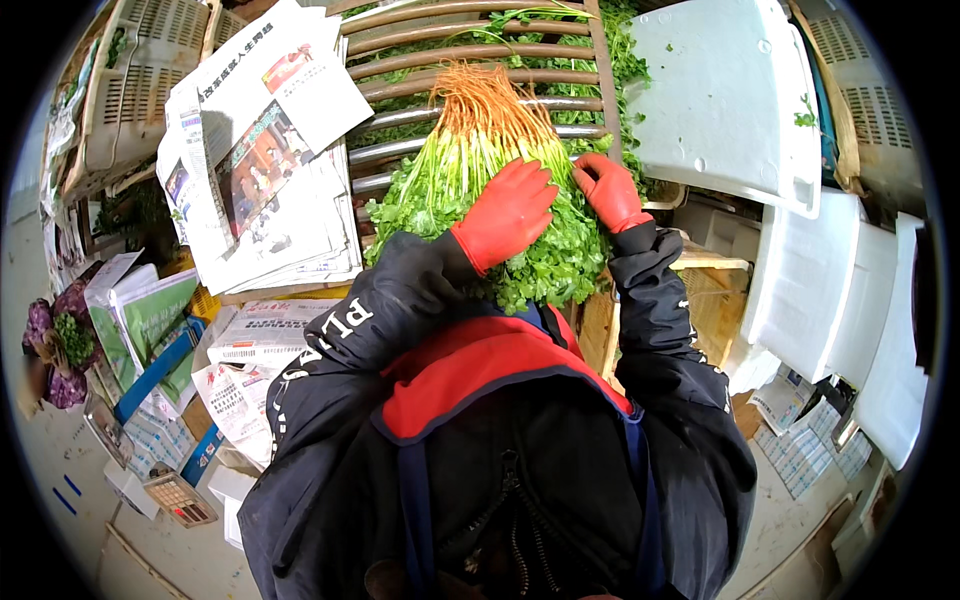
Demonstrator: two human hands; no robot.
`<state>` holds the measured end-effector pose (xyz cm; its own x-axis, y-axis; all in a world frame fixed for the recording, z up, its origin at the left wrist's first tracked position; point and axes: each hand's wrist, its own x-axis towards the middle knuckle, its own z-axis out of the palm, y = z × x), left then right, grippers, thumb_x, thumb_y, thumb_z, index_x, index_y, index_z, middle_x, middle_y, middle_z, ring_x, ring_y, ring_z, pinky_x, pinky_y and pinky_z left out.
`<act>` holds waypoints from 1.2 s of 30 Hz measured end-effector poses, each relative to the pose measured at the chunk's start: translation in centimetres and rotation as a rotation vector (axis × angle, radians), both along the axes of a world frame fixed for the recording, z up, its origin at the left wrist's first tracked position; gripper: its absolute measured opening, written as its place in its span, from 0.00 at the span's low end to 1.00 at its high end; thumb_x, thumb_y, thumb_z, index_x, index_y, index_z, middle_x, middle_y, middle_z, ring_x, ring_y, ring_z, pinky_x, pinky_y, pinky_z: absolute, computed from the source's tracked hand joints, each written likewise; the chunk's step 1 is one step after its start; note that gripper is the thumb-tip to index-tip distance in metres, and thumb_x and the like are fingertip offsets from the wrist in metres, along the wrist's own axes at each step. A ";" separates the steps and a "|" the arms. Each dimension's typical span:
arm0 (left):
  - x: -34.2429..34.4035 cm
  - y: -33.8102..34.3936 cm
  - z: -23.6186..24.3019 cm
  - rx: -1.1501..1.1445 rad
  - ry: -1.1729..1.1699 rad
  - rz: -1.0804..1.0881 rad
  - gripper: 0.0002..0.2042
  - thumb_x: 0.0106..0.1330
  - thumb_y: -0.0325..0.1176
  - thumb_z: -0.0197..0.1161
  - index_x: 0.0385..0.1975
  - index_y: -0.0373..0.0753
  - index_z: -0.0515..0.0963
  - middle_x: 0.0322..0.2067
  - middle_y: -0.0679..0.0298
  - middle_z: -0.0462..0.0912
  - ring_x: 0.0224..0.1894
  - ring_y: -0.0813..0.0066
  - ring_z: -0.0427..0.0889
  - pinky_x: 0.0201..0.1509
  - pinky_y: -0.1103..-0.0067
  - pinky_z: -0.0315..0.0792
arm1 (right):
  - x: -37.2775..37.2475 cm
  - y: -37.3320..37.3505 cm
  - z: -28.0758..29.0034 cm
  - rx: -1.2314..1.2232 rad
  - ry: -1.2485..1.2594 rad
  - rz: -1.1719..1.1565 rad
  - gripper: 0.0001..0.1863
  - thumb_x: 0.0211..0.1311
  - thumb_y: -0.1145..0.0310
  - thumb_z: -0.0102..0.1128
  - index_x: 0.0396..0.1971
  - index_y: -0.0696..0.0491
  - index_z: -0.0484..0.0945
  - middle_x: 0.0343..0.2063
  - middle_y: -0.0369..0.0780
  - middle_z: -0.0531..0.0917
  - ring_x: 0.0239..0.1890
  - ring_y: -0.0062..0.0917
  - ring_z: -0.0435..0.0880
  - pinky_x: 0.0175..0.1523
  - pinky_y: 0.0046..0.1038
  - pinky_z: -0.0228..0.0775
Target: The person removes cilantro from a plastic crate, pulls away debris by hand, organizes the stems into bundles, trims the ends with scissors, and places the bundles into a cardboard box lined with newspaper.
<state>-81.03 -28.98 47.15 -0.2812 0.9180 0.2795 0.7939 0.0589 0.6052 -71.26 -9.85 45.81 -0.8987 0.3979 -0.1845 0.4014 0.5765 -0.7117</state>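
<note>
The rooted bunch of leafy greens (455, 175) lay on the slatted rack (604, 80), near its right edge, with the roots (480, 90) toward the far edge and the leaves (545, 275) toward the near edge. The left hand (507, 217), gloved, lay flat over the bunch, fingers extended and close together. The right hand (608, 192) was at the bunch's right side, fingers curled; whether they pinched anything could not be determined. Handling, as judged: moderately light; stems fairly stiff but snappable; leaves soft, easily bruised, possibly slippery. The recommended hold was around the pale stems, just below the roots.
</note>
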 end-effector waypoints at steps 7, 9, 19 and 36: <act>1.3 3.2 -1.6 -0.239 0.222 -0.021 0.22 0.56 0.35 0.56 0.52 0.35 0.71 0.51 0.53 0.74 0.61 0.53 0.65 0.68 0.57 0.50 | 0.9 1.7 -1.0 0.051 -0.077 0.189 0.13 0.58 0.65 0.56 0.38 0.58 0.79 0.35 0.50 0.81 0.40 0.45 0.79 0.45 0.36 0.71; 1.3 3.3 -2.2 -0.293 0.366 -0.022 0.21 0.56 0.37 0.56 0.48 0.35 0.74 0.51 0.53 0.74 0.61 0.54 0.65 0.68 0.57 0.50 | -0.8 3.2 0.6 0.065 -0.248 0.379 0.15 0.58 0.63 0.56 0.40 0.58 0.79 0.37 0.50 0.81 0.42 0.45 0.79 0.46 0.36 0.71; 0.8 2.6 -2.0 -0.195 0.291 -0.061 0.19 0.56 0.38 0.58 0.45 0.34 0.75 0.50 0.51 0.74 0.60 0.53 0.66 0.68 0.57 0.49 | -8.4 3.1 -4.8 -0.160 -0.123 0.124 0.15 0.55 0.61 0.59 0.36 0.56 0.80 0.32 0.46 0.84 0.36 0.38 0.82 0.44 0.32 0.71; 0.4 -1.5 1.0 0.028 0.026 -0.072 0.13 0.52 0.31 0.61 0.38 0.35 0.77 0.47 0.56 0.75 0.56 0.57 0.69 0.65 0.60 0.59 | -9.3 -2.3 -0.2 -0.171 -0.068 0.165 0.28 0.49 0.50 0.65 0.42 0.59 0.79 0.35 0.53 0.79 0.42 0.46 0.78 0.48 0.38 0.68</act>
<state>-80.65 -30.51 48.16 -0.2066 0.9273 0.3121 0.8112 -0.0160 0.5846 -80.55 -12.13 45.63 -0.9322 0.2044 -0.2987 0.3618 0.5121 -0.7790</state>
